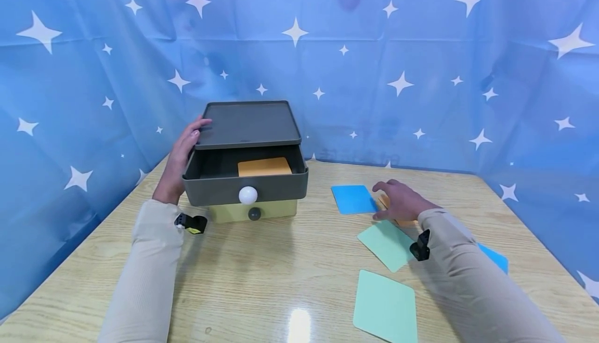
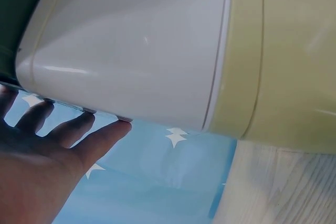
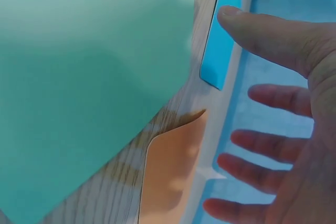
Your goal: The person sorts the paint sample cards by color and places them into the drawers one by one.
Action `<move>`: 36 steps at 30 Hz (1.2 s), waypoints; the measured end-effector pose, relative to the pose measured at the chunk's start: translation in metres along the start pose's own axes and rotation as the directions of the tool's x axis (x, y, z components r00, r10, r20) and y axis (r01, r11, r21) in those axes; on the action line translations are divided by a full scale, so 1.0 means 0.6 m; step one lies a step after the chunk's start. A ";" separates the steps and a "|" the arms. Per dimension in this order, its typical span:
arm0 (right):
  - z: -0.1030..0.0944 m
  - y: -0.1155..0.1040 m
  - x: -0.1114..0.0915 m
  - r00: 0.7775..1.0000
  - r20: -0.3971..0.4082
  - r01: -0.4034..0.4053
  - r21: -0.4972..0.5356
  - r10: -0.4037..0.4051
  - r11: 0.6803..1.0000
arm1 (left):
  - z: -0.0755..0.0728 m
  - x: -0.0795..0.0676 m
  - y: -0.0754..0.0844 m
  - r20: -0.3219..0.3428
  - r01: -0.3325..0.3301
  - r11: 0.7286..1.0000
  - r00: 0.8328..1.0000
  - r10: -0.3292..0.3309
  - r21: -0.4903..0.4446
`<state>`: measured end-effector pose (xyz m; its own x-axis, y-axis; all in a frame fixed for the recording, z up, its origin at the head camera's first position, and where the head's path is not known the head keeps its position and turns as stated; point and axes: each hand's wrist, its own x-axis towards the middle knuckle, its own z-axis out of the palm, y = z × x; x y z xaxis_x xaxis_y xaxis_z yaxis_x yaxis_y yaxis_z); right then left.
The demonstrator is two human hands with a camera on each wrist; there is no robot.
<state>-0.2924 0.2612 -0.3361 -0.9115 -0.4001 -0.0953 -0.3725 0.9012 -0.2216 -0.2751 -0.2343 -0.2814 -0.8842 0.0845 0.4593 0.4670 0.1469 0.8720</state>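
A small drawer box with a dark grey top (image 1: 248, 122) stands at the left back of the table. Its dark grey upper drawer (image 1: 220, 192) is pulled out, and an orange card (image 1: 264, 167) lies inside. My left hand (image 1: 175, 163) rests along the box's left side with fingers spread; in the left wrist view the fingertips are right at the edge of the pale side wall (image 2: 131, 61). Over an orange card (image 3: 170, 166) on the table, partly hidden, is my right hand (image 1: 401, 201), fingers apart and holding nothing. A blue card (image 1: 353, 199) lies beside its fingertips.
A light green card (image 1: 386, 244) lies just in front of the right hand, and another green card (image 1: 386, 306) nearer. A second blue card (image 1: 495, 258) shows partly behind the right sleeve. The yellowish lower drawer (image 1: 281, 208) is under the open one. A blue star-patterned curtain (image 1: 355, 99) hangs behind.
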 end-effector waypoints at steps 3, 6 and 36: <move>-0.001 0.005 -0.002 1.000 -0.001 -0.018 -0.008 0.018 1.000 | 0.000 0.000 0.000 -0.003 -0.001 1.000 1.000 0.001 0.008; -0.001 0.009 -0.003 0.999 0.007 -0.049 0.006 0.049 0.999 | 0.000 0.001 0.000 0.002 -0.002 1.000 1.000 0.002 0.007; 0.011 0.045 -0.006 0.968 0.061 -0.243 -0.008 0.243 0.970 | 0.001 -0.001 0.002 0.016 0.017 1.000 1.000 -0.017 -0.010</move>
<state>-0.2982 0.2855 -0.3481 -0.9624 -0.1782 -0.2050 -0.1410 0.9728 -0.1838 -0.2739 -0.2339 -0.2804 -0.8919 0.0980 0.4415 0.4515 0.1383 0.8815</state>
